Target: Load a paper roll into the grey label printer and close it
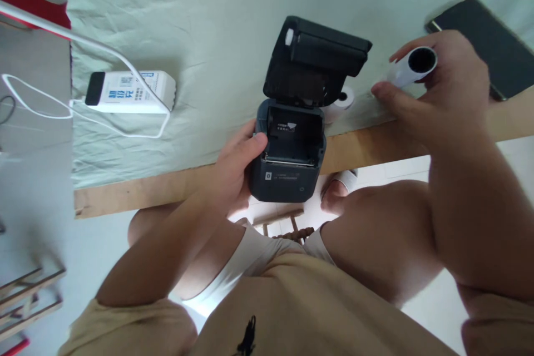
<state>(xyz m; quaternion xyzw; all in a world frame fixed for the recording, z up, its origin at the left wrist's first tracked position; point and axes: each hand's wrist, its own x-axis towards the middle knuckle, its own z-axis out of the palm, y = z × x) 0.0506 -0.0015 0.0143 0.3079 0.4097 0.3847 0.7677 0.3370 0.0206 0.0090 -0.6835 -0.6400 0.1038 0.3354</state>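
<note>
Gripping the left side of the small dark printer, the left hand curls round it, thumb on the top rim and forearm rising from the lap. The printer sits at the table's near edge, partly overhanging, with its lid thrown back. Over the same edge to the right, the right hand grasps a white paper roll. A second roll lies just behind the printer. Bare cloth lies between the printer and a power bank toward the left edge.
</note>
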